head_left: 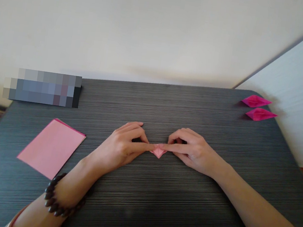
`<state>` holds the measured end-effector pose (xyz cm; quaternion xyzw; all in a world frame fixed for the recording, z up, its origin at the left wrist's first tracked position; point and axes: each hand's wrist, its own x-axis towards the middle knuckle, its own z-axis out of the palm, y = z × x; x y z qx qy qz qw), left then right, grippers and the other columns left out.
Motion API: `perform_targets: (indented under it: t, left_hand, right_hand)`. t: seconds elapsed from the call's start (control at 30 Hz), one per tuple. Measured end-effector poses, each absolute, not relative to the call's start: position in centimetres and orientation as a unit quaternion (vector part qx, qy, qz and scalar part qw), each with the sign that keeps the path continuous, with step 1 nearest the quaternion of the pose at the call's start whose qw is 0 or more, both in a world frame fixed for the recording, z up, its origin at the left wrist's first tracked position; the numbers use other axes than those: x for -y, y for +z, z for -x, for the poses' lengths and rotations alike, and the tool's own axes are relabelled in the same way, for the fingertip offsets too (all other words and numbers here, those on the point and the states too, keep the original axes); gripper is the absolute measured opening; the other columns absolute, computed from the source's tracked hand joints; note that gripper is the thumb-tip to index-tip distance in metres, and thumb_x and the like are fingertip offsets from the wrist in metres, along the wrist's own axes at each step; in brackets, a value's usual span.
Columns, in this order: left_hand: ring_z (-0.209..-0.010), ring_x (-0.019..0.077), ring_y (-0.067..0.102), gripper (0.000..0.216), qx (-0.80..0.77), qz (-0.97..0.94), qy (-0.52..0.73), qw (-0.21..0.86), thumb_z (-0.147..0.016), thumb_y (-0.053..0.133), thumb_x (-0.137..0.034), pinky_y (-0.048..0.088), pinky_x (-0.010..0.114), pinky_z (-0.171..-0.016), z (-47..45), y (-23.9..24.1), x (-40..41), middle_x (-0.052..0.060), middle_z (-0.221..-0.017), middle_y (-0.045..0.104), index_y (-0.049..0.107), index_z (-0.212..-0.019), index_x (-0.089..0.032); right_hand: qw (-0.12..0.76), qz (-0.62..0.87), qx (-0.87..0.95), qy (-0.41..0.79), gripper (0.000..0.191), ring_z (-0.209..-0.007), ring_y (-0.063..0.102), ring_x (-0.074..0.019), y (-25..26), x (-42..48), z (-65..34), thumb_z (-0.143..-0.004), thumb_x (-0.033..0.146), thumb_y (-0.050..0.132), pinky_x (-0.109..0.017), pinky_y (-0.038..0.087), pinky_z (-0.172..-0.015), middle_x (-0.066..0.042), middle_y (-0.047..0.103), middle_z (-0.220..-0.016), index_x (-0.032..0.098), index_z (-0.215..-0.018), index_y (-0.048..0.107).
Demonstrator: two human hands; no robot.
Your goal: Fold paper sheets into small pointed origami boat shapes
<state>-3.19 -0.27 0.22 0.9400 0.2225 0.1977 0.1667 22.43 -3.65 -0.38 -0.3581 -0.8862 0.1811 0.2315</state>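
A small piece of folded pink origami paper point(158, 152) lies near the middle of the dark table, its pointed end towards me. My left hand point(127, 142) pinches its left side, and a beaded bracelet circles that wrist. On the other side, my right hand point(188, 148) has its fingers closed on the paper's right part, the index finger lying across the top. The fingers hide the paper's upper and outer edges. To the left rests a stack of square pink paper sheets point(52, 148), with a darker pink sheet showing at its edge.
Two folded magenta paper shapes point(256, 101) sit at the far right corner of the dark wood-grain table point(138, 209). A blurred-out box-like object point(44, 89) stands at the back left. A pale wall point(158, 28) rises behind the table.
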Motion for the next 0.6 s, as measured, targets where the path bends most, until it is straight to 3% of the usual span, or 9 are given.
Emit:
perform_targets:
  t: [0.17, 0.43, 0.6]
  left_hand:
    - [-0.087, 0.0128, 0.059, 0.030, -0.210, -0.946, 0.181, 0.168, -0.088, 0.051, -0.012, 0.040, 0.044, -0.105, 3.41, 0.64, 0.21, 0.001, -0.088, 0.063, 0.064, -0.111, -0.027]
    - [-0.097, 0.0190, 0.055, 0.013, -0.211, -0.946, 0.192, 0.151, -0.087, 0.055, -0.016, 0.050, 0.033, -0.084, 3.22, 1.18, 0.48, 0.005, -0.092, 0.066, 0.065, -0.095, -0.020]
    - [-0.099, 0.0198, 0.052, 0.014, -0.206, -0.950, 0.175, 0.154, -0.088, 0.053, -0.015, 0.049, 0.033, -0.085, 3.19, 1.32, 0.37, 0.005, -0.093, 0.066, 0.064, -0.095, -0.019]
  right_hand:
    - [0.210, 0.347, 0.898, 0.167, 0.029, -0.080, 0.052, -0.0144, -0.19, 3.74, -22.46, -0.090, 0.019, 0.049, -0.031, 0.043, -0.074, -0.004, 0.061, -0.095, 0.030, -0.113, 0.064]
    - [0.196, 0.354, 0.906, 0.120, 0.027, -0.083, 0.051, -0.0159, 0.12, 4.19, -22.15, -0.092, 0.018, 0.047, -0.031, 0.043, -0.073, -0.005, 0.062, -0.096, 0.027, -0.108, 0.066]
    - [0.181, 0.357, 0.913, 0.085, 0.028, -0.084, 0.051, -0.0159, -0.22, 4.50, -22.10, -0.092, 0.019, 0.047, -0.031, 0.042, -0.073, -0.004, 0.062, -0.096, 0.028, -0.112, 0.064]
